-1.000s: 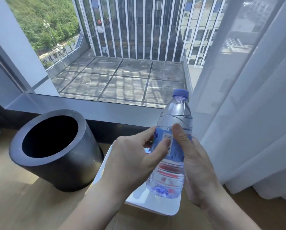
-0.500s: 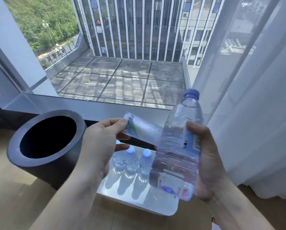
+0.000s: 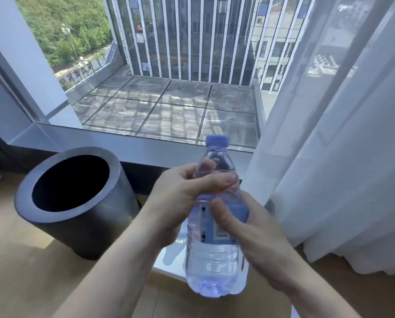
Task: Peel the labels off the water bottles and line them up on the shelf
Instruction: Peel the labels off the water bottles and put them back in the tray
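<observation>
I hold a clear water bottle (image 3: 216, 260) with a blue cap upright in front of me. My right hand (image 3: 251, 244) grips its middle from the right, thumb pressed on the blue label (image 3: 219, 228) still wrapped around it. My left hand (image 3: 182, 198) is closed around the bottle's upper shoulder, fingers lying across the front just above the label. Below the bottle lies a white shelf board (image 3: 169, 258), mostly hidden by my hands. The bottles seen on it earlier are covered now.
A dark grey cylindrical bin (image 3: 75, 203) with an open top stands on the wooden floor at the left. A grey window sill (image 3: 127, 148) runs behind it. White sheer curtains (image 3: 334, 157) hang at the right.
Half a second ago my left hand held a peeled strip of label out to the left. Now it has come back onto the bottle's shoulder, and the bottle stands more upright.
</observation>
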Demonstrator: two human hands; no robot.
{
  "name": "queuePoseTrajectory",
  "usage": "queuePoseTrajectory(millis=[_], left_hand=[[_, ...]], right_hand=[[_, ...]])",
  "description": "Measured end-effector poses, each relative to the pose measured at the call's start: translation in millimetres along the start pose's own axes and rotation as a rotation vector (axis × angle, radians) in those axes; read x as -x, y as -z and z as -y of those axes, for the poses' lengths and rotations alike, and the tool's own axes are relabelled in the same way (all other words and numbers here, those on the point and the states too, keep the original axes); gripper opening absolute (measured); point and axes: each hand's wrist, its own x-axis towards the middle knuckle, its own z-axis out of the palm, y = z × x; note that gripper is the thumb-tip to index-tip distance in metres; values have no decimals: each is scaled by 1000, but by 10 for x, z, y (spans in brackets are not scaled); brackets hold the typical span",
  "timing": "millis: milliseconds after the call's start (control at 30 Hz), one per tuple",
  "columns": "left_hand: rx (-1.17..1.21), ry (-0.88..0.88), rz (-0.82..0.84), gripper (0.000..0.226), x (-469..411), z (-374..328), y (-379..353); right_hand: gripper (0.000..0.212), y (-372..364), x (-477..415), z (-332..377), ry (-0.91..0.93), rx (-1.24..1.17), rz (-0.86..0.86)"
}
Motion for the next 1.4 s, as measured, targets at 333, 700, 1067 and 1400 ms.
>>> queuePoseTrajectory(millis=[333, 700, 1067, 1400], left_hand=[[-365, -271, -384, 40, -53, -69, 185], [-660, -180, -377, 38, -262, 175, 387], [-1168, 86, -190, 49, -316, 1072, 464], [-1177, 126, -54, 40, -358, 1517, 267]], right_hand=[[21, 822, -211, 128, -35, 848, -499], [102, 2655, 80, -1046, -667, 1106, -736], [34, 379, -7, -172, -314, 925, -111], [36, 174, 109, -548, -169, 1172, 192]])
